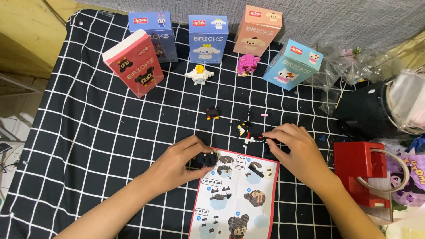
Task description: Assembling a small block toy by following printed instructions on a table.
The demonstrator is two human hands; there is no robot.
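My left hand (179, 161) grips a small black brick assembly (207, 159) at the top left corner of an illustrated instruction sheet (237, 194). My right hand (294, 148) rests on the cloth just right of the sheet, fingertips on loose small black and white bricks (253, 139). A partly built black, white and red piece (241, 127) lies just above those bricks. A small black, red and yellow built piece (213, 112) sits farther up.
A black cloth with white grid (88, 132) covers the table. Several upright brick boxes stand at the back: red (133, 63), two blue (152, 33), (208, 39), peach (256, 30), light blue (293, 64). A white figure (199, 74) and pink figure (248, 64) stand before them. A red holder (361, 170) sits right.
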